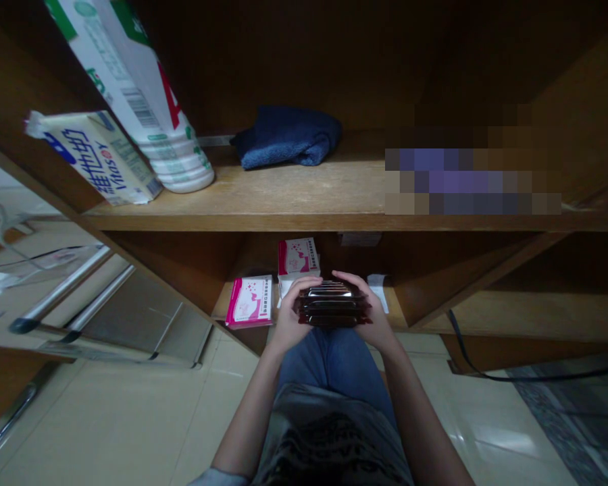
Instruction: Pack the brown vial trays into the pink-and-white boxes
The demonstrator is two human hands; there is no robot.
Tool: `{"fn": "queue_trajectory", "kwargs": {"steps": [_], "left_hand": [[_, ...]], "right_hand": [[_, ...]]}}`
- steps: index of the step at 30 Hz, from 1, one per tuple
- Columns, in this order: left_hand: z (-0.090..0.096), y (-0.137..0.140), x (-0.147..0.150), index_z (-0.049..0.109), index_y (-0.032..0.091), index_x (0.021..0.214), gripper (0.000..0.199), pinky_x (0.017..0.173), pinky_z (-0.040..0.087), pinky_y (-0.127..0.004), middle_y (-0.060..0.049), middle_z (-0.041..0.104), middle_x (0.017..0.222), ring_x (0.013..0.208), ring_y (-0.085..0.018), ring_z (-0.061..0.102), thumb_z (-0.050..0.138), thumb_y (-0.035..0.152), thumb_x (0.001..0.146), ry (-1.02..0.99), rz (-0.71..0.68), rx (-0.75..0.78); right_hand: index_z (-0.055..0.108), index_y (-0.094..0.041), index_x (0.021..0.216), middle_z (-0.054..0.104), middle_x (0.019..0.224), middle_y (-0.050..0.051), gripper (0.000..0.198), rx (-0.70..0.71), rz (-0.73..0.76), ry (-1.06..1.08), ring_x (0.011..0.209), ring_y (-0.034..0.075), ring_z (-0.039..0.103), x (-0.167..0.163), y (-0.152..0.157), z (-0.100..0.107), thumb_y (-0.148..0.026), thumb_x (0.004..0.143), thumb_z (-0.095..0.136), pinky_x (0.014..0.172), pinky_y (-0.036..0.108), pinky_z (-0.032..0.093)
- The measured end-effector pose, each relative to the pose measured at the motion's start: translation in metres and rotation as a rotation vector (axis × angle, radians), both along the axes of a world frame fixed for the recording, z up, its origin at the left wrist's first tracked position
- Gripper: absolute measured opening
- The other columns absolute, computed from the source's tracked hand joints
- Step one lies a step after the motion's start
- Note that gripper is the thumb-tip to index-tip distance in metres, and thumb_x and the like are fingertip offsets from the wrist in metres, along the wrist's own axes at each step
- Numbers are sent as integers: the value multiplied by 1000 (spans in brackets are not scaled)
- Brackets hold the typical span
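Several dark, glossy packets, gripped between left hand and right hand near front edge of lower shelf, probably light, slippery and prone to sliding apart, best held by opposite ends under even pressure.

We wear a grey fabric shirt with black printed markings across its front, short grey-blue sleeves, and blue denim trousers beyond the shirt's hem.
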State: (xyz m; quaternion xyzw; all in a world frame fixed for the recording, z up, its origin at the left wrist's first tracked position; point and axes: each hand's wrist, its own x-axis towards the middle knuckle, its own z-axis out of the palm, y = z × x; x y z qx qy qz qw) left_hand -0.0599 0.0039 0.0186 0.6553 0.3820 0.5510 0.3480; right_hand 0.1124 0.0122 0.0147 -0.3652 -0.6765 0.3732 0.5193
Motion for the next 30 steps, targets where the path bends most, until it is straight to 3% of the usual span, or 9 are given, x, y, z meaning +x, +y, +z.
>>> {"fn": "queue_trajectory", "kwargs": {"steps": [3, 6, 9, 13, 18, 24, 30], "left_hand": [[1, -2, -2, 44, 20, 128, 63, 94, 43, -36, -11, 55, 123, 112, -23, 54, 68, 24, 70, 65, -5, -93], [3, -3, -4, 37, 20, 134, 74, 92, 45, -34, -10, 57, 122, 110, -24, 55, 70, 30, 69, 153, 23, -168], [5, -1, -4, 42, 19, 127, 66, 92, 44, -35, -9, 61, 115, 107, -24, 57, 69, 37, 70, 187, 43, -211], [6, 2, -2, 47, 18, 120, 46, 97, 40, -35, -9, 58, 120, 112, -22, 53, 56, 41, 81, 37, 53, -296], [3, 4, -2, 50, 19, 119, 46, 93, 44, -35, -8, 60, 119, 106, -22, 58, 57, 43, 80, -116, -21, -480], [3, 3, -4, 51, 20, 118, 46, 88, 47, -34, -8, 62, 117, 105, -23, 59, 59, 43, 79, -130, -9, -521], [3, 4, -3, 48, 18, 118, 47, 99, 39, -36, -9, 59, 120, 112, -22, 54, 60, 41, 79, -83, -21, -456]], "right_hand": [[47, -25, 126, 56, 124, 8, 58, -100, 27, 60, 113, 23, 54, 0, -2, -5, -19, 71, 66, 99, 42, 42], [44, -23, 129, 53, 129, 8, 64, -179, 20, 107, 117, 24, 51, 2, -4, -7, -25, 70, 69, 101, 41, 40], [43, -24, 130, 51, 132, 7, 69, -260, 8, 162, 120, 24, 49, 3, -7, -8, -29, 67, 73, 102, 41, 39], [36, -27, 135, 61, 120, 5, 76, -419, 103, 276, 110, 23, 58, -1, -7, -8, -32, 69, 72, 93, 40, 47], [40, -26, 132, 69, 102, 4, 69, -549, 193, 344, 94, 20, 66, -8, -2, -9, -37, 70, 69, 84, 38, 53], [45, -25, 126, 71, 97, 3, 66, -585, 188, 372, 86, 19, 67, -11, 2, -14, -35, 67, 73, 81, 36, 54], [42, -24, 126, 69, 102, 5, 68, -566, 198, 364, 90, 19, 66, -8, 2, -15, -32, 67, 74, 81, 35, 54]]}}
